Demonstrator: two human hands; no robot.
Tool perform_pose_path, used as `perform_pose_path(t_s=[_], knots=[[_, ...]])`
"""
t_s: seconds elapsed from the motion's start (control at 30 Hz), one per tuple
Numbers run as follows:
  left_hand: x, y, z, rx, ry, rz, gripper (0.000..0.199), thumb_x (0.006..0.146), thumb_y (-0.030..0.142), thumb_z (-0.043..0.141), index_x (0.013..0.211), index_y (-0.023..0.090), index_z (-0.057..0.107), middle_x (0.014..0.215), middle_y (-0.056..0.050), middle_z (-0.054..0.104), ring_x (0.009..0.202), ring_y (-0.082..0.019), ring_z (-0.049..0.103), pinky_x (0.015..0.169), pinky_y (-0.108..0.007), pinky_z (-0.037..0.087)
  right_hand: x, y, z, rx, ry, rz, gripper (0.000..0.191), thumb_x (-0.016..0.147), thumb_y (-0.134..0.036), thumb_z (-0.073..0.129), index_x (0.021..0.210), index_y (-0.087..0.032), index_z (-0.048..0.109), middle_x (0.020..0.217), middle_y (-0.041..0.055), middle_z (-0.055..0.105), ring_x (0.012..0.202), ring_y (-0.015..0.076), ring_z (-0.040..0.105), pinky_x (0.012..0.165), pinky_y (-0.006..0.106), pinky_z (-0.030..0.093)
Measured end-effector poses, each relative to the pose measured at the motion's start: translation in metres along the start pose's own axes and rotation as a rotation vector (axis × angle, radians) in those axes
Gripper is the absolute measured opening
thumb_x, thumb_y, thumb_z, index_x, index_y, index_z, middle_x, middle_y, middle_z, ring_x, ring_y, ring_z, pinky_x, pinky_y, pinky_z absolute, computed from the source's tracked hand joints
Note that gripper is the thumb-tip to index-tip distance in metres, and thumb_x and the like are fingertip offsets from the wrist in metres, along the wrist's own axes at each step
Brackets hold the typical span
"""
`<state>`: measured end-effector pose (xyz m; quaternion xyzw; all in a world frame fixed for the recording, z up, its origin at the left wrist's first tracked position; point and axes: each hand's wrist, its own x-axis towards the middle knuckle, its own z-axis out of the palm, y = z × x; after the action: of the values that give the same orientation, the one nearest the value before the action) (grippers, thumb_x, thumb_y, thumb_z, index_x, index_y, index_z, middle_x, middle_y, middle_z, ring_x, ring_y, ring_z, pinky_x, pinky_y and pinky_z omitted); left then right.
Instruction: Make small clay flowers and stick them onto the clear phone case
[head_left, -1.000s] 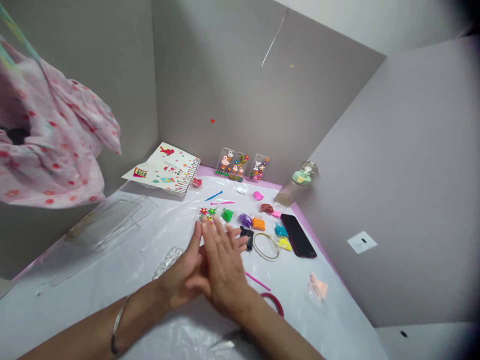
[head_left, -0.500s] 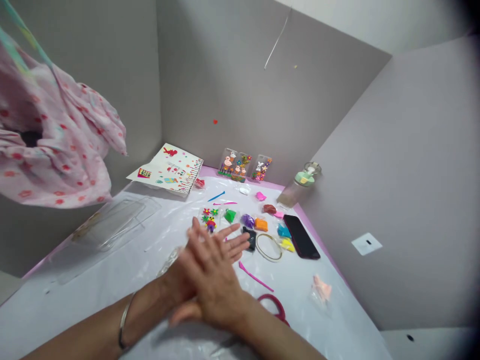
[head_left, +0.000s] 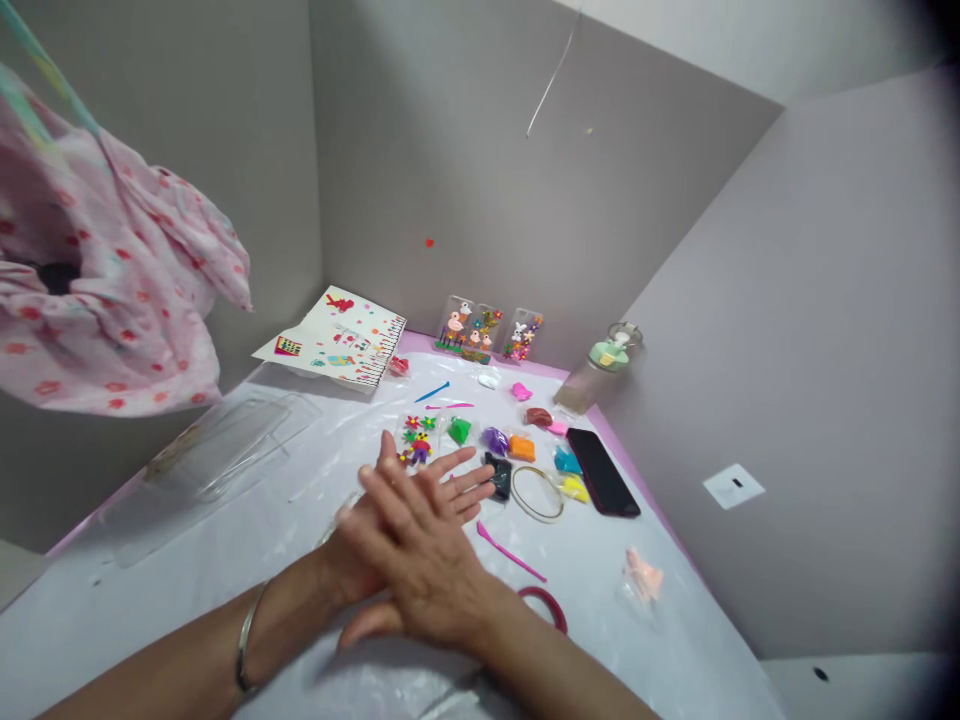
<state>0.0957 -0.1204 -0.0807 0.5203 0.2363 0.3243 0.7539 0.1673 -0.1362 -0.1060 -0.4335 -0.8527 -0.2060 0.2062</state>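
My left hand (head_left: 469, 488) is palm up with its fingers stretched out, a silver bangle (head_left: 244, 640) on its wrist. Across it lies my right hand (head_left: 435, 575), flat and with fingers spread, palm against palm. Whatever may be between the palms is hidden. Just past the fingertips are a black clay packet (head_left: 498, 476) and a gold bangle (head_left: 537, 494). Behind the hands lies a clear phone case with small clay flowers and a figure (head_left: 421, 447). A pink modelling tool (head_left: 511, 552) and a red scissors handle (head_left: 551, 605), partly covered by my right forearm, are to the right.
Several clay packets, such as green (head_left: 459, 431), purple (head_left: 496, 440) and orange (head_left: 522, 448), lie farther back. At right are a phone (head_left: 602, 472), a bottle (head_left: 600, 372) and a peach packet (head_left: 643, 577). A clear plastic tray (head_left: 225, 440) sits left, below hanging pink cloth (head_left: 127, 290).
My right hand has slid slightly left along the left palm. Its forearm now covers more of the scissors handle. The things on the table have stayed put.
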Motion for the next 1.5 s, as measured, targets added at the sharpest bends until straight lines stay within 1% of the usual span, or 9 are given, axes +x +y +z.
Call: perform_pose_path(t_s=[0.13, 0.2, 0.3, 0.47, 0.67, 0.9, 1.17, 1.33, 1.5], knots=[[0.003, 0.003, -0.014, 0.145, -0.003, -0.009, 0.067, 0.102, 0.058, 0.021, 0.095, 0.021, 0.077, 0.092, -0.01, 0.074, 0.104, -0.021, 0.065, 0.083, -0.032, 0.055, 0.002, 0.009, 0.001, -0.056, -0.007, 0.15, 0.085, 0.09, -0.074, 0.042, 0.155, -0.021, 0.032, 0.163, 0.011, 0.029, 0.154, 0.0293, 0.011, 0.124, 0.051, 0.004], [0.004, 0.003, -0.038, -0.046, -0.116, -0.083, 0.067, 0.103, 0.054, 0.022, 0.099, 0.016, 0.076, 0.095, -0.013, 0.073, 0.101, -0.021, 0.067, 0.087, -0.032, 0.056, -0.002, 0.03, -0.001, -0.109, -0.008, 0.324, 0.076, 0.095, -0.062, 0.047, 0.156, -0.02, 0.031, 0.164, 0.0138, 0.026, 0.154, 0.0321, 0.011, 0.122, 0.055, 0.006], [0.006, -0.006, -0.061, -0.503, -0.138, -0.204, 0.03, 0.102, 0.035, 0.049, 0.1, 0.016, 0.072, 0.105, -0.011, 0.072, 0.108, -0.02, 0.067, 0.105, -0.036, 0.05, -0.009, 0.055, -0.004, -0.151, -0.02, 0.454, 0.065, 0.099, -0.049, 0.05, 0.154, -0.019, 0.033, 0.163, 0.0152, 0.027, 0.153, 0.0342, 0.012, 0.12, 0.059, 0.011], [0.005, -0.014, -0.056, -0.61, -0.024, -0.2, 0.018, 0.088, 0.006, 0.066, 0.105, 0.012, 0.071, 0.111, -0.01, 0.072, 0.104, -0.018, 0.07, 0.1, -0.028, 0.054, -0.01, 0.061, -0.008, -0.089, 0.029, 0.455, 0.05, 0.102, -0.035, 0.046, 0.148, -0.015, 0.042, 0.155, 0.0179, 0.041, 0.148, 0.0335, 0.029, 0.118, 0.061, 0.02], [0.007, -0.005, -0.062, -0.485, 0.089, -0.173, 0.025, 0.087, 0.018, 0.074, 0.111, 0.015, 0.068, 0.104, -0.008, 0.074, 0.087, -0.015, 0.073, 0.081, -0.023, 0.059, -0.017, 0.048, -0.054, 0.382, 0.092, 0.595, 0.024, 0.102, -0.029, 0.049, 0.121, -0.02, 0.061, 0.115, 0.0094, 0.069, 0.107, 0.0211, 0.065, 0.092, 0.035, 0.052], [0.006, 0.0, -0.069, -0.413, 0.078, -0.123, 0.03, 0.079, 0.031, 0.083, 0.1, 0.015, 0.069, 0.08, 0.0, 0.067, 0.071, -0.009, 0.065, 0.069, -0.019, 0.054, -0.072, -0.006, -0.077, 0.57, -0.547, 0.404, 0.034, 0.083, -0.019, 0.076, 0.113, -0.026, 0.062, 0.112, 0.0008, 0.069, 0.097, 0.0188, 0.067, 0.081, 0.028, 0.055], [0.005, -0.006, -0.066, -0.312, 0.079, -0.065, 0.036, 0.083, 0.048, 0.074, 0.093, 0.014, 0.07, 0.075, 0.001, 0.06, 0.067, -0.01, 0.056, 0.066, -0.022, 0.048, -0.146, -0.026, -0.042, -0.012, -0.336, 0.401, 0.021, 0.079, -0.002, 0.056, 0.093, -0.018, 0.061, 0.08, 0.0065, 0.066, 0.069, 0.0246, 0.065, 0.06, 0.034, 0.055], [0.007, -0.007, -0.067, -0.272, 0.086, -0.066, 0.038, 0.083, 0.05, 0.074, 0.093, 0.014, 0.069, 0.074, 0.001, 0.058, 0.067, -0.01, 0.054, 0.063, -0.022, 0.045, -0.14, -0.013, -0.055, 0.225, -0.307, 0.848, 0.01, 0.088, -0.016, 0.053, 0.093, -0.022, 0.059, 0.079, 0.0027, 0.07, 0.064, 0.0171, 0.067, 0.058, 0.024, 0.054], [0.006, -0.003, -0.066, -0.228, 0.035, -0.103, 0.031, 0.081, 0.043, 0.077, 0.094, 0.015, 0.069, 0.076, 0.001, 0.058, 0.069, -0.01, 0.055, 0.066, -0.022, 0.045, -0.145, 0.011, -0.057, 0.329, -0.218, 1.028, 0.032, 0.097, -0.03, 0.045, 0.124, -0.024, 0.06, 0.118, 0.0087, 0.071, 0.101, 0.0211, 0.071, 0.086, 0.029, 0.055]])
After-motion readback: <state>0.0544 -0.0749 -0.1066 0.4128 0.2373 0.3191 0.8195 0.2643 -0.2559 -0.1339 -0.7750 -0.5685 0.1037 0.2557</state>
